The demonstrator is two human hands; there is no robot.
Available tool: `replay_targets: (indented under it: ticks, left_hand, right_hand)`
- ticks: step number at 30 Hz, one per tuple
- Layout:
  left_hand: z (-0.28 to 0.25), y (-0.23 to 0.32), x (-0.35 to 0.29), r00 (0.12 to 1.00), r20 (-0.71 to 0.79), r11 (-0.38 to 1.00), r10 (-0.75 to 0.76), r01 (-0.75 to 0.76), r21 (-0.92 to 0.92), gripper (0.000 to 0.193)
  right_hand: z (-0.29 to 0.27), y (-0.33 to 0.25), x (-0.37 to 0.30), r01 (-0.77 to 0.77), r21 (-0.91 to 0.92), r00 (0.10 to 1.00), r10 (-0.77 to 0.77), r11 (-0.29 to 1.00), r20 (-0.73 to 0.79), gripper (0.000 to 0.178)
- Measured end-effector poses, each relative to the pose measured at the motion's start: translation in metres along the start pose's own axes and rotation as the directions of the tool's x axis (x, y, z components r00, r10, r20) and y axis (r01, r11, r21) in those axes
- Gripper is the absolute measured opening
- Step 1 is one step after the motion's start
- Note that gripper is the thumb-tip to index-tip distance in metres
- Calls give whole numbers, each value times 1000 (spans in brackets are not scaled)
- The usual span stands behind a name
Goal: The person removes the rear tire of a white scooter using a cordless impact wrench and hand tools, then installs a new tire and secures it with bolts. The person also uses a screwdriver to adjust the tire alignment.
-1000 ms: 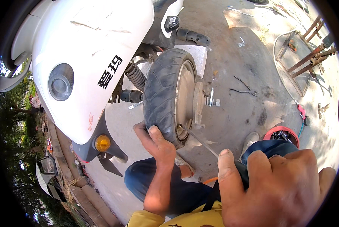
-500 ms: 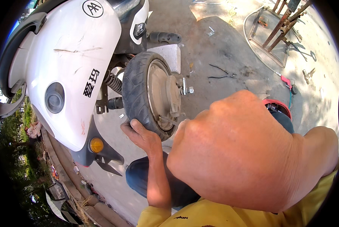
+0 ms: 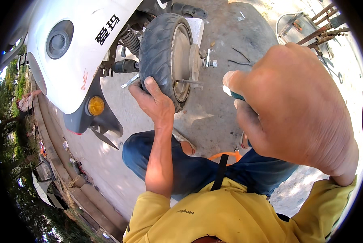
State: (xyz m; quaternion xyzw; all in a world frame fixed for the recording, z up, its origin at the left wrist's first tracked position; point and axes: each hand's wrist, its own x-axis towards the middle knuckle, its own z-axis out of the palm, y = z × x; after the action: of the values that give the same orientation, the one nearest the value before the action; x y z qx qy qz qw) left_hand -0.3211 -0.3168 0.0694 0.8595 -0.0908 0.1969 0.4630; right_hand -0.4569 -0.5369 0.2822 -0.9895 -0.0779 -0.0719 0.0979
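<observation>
The scooter's wheel (image 3: 155, 52) has a black, treaded tire and a dusty metal hub (image 3: 181, 52). My left hand (image 3: 155, 97) is at the tire's near edge, thumb on the tread and fingers curled behind it. A bright metal strip (image 3: 129, 80) shows beside those fingers. From the hub's near side juts a short metal arm (image 3: 189, 82). My right hand (image 3: 295, 105) is raised to the right of the wheel, apart from it, closed around a green handle (image 3: 237, 96) with a whitish end. The rest of that tool is hidden by the hand.
The white scooter body (image 3: 76, 44) with an orange indicator (image 3: 95, 105) fills the upper left. Pliers (image 3: 241, 62) lie on the concrete, partly hidden by my right hand. A rusty metal stand (image 3: 319, 30) is at far right. An orange rim (image 3: 226, 155) shows between my legs.
My right hand has drawn away from the hub, toward the right. The left hand stays on the tire. The view has tilted down, showing more of my legs and shirt.
</observation>
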Motion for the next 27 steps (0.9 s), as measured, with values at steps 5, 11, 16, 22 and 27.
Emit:
replay_targets:
  ticks: [5,11,16,22,27]
  left_hand:
    - [2,4,0,1000,13,1000,-18,18,-3,64]
    - [1,5,1,1000,-10,1000,-14,14,7,68]
    - [1,6,1,1000,-18,1000,-9,9,4,69]
    - [4,7,1,1000,-13,1000,-6,6,3,68]
    - [0,9,2,1000,-9,999,-23,24,24,68]
  right_hand:
    - [-10,-15,6,-28,-195,998,39,980,49,29]
    - [-4,-1,5,-12,-70,1000,13,998,17,27]
    - [-10,-3,11,-45,-80,996,51,996,75,24]
    - [-18,-20,11,-49,-57,996,44,997,-75,22]
    - [-7,-3,12,-57,-61,998,59,997,34,21]
